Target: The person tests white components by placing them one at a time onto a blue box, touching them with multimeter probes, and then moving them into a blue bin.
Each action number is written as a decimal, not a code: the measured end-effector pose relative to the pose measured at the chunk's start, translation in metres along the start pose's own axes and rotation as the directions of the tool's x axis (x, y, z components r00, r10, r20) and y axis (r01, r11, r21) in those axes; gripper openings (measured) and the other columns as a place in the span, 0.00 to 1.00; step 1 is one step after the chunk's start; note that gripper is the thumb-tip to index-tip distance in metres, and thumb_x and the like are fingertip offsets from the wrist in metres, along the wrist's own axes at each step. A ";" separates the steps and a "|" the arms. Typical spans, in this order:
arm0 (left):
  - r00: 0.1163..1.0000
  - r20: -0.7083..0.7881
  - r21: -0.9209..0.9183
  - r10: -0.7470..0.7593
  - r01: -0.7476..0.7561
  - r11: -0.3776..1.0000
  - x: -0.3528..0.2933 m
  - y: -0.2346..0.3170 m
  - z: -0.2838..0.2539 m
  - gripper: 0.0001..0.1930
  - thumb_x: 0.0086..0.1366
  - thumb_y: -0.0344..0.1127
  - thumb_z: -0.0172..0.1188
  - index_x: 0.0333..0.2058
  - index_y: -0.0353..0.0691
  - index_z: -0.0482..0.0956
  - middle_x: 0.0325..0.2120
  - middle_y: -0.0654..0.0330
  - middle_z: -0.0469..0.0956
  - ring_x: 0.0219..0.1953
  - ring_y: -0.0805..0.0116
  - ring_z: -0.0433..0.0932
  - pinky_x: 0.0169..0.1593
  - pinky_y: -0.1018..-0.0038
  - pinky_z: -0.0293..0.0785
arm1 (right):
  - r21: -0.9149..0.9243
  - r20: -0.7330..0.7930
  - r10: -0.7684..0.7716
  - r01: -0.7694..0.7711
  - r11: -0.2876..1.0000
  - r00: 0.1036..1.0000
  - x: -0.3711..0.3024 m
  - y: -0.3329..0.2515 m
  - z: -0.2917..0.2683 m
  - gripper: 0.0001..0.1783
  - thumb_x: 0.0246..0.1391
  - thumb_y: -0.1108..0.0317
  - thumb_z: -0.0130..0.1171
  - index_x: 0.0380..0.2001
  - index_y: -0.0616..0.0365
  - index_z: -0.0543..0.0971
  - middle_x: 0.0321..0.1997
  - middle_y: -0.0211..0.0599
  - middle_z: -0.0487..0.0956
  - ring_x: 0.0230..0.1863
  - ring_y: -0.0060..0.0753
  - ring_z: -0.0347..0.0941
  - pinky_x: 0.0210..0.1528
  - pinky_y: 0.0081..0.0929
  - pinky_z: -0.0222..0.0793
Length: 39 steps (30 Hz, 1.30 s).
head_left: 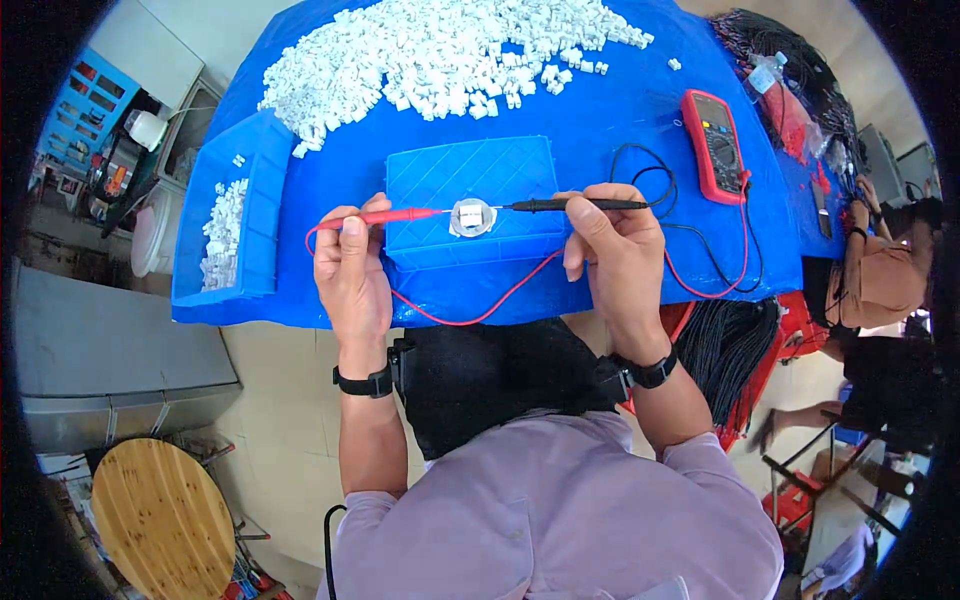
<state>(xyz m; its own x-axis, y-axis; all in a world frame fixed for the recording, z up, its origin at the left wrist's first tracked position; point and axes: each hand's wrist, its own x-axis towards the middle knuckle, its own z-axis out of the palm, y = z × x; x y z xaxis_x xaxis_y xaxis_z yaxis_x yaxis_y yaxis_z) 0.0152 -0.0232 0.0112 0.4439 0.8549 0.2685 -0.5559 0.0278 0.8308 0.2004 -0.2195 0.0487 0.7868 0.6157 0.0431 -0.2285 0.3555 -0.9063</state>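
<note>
1. The left hand [352, 270] is grasping the red probe [405, 214], its grip closing around the handle with the thumb facing up.
2. The right hand [620, 250] is grasping the black probe [550, 205], thumb and fingers pinching the handle.
3. Between the two probe tips, a small white piece [471, 216] is resting on a pale round holder [458, 228], which is sitting on a blue box [470, 168].
4. The tips are pointing at the piece from opposite sides; whether both are touching it, I cannot tell.
5. A red multimeter [715, 145] is lying to the right on the blue-covered desk [600, 110], and a red lead [490, 318] is curving below the box.
6. A large heap of white pieces [440, 50] is spreading across the far side, while an open blue bin [262, 180] at left is holding more.
7. At far right, another person [890, 280] is staying near bundled black cables [790, 60].
</note>
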 end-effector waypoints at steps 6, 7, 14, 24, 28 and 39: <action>1.000 0.012 -0.006 0.005 -0.005 1.000 0.000 -0.001 0.001 0.08 0.76 0.37 0.58 0.48 0.40 0.77 0.47 0.48 0.84 0.56 0.59 0.79 0.64 0.62 0.68 | 0.003 0.012 0.000 0.000 1.000 1.000 -0.002 0.004 0.000 0.06 0.65 0.73 0.63 0.43 0.59 0.77 0.42 0.48 0.86 0.17 0.22 0.71 0.16 0.20 0.66; 1.000 0.011 -0.005 0.006 -0.006 1.000 0.000 -0.001 0.001 0.08 0.76 0.37 0.58 0.48 0.40 0.77 0.47 0.48 0.84 0.56 0.59 0.79 0.64 0.62 0.68 | 0.001 0.010 -0.001 0.001 1.000 1.000 -0.003 0.004 0.001 0.06 0.65 0.73 0.63 0.43 0.59 0.77 0.42 0.48 0.86 0.16 0.21 0.71 0.16 0.19 0.66; 1.000 0.014 0.018 0.016 -0.017 1.000 -0.001 -0.001 0.001 0.08 0.76 0.36 0.58 0.47 0.40 0.77 0.45 0.48 0.84 0.57 0.58 0.79 0.67 0.60 0.66 | 0.016 0.003 0.003 -0.003 1.000 1.000 -0.003 0.009 0.002 0.06 0.66 0.73 0.63 0.43 0.58 0.77 0.44 0.50 0.86 0.15 0.20 0.70 0.15 0.19 0.65; 1.000 0.012 0.059 0.020 -0.020 0.998 -0.002 -0.001 0.002 0.08 0.76 0.37 0.58 0.47 0.40 0.77 0.45 0.48 0.85 0.58 0.58 0.78 0.68 0.60 0.66 | 0.003 -0.001 -0.029 0.029 1.000 1.000 -0.005 0.011 0.003 0.08 0.65 0.72 0.64 0.43 0.59 0.76 0.42 0.47 0.87 0.16 0.20 0.70 0.17 0.19 0.65; 1.000 0.012 0.070 0.018 -0.019 0.997 -0.002 -0.001 0.001 0.08 0.76 0.37 0.58 0.47 0.40 0.77 0.45 0.48 0.85 0.58 0.59 0.78 0.68 0.61 0.66 | -0.023 0.010 -0.032 0.032 0.999 0.999 -0.006 0.008 0.004 0.08 0.65 0.72 0.65 0.43 0.60 0.76 0.40 0.44 0.87 0.17 0.20 0.71 0.18 0.20 0.66; 1.000 0.010 -0.030 0.027 -0.026 0.999 -0.005 0.000 -0.005 0.08 0.77 0.35 0.57 0.48 0.39 0.76 0.45 0.49 0.85 0.59 0.57 0.78 0.66 0.60 0.68 | 0.016 -0.035 -0.075 0.076 0.997 0.997 -0.011 0.008 -0.004 0.07 0.65 0.73 0.64 0.43 0.57 0.77 0.43 0.49 0.86 0.17 0.22 0.71 0.17 0.20 0.65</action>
<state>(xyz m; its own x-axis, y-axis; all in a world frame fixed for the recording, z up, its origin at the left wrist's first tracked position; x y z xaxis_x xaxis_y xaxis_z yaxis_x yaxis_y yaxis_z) 0.0096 -0.0244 0.0071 0.4358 0.8503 0.2951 -0.5880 0.0207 0.8086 0.1921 -0.2257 0.0391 0.8212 0.5624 0.0967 -0.1771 0.4123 -0.8937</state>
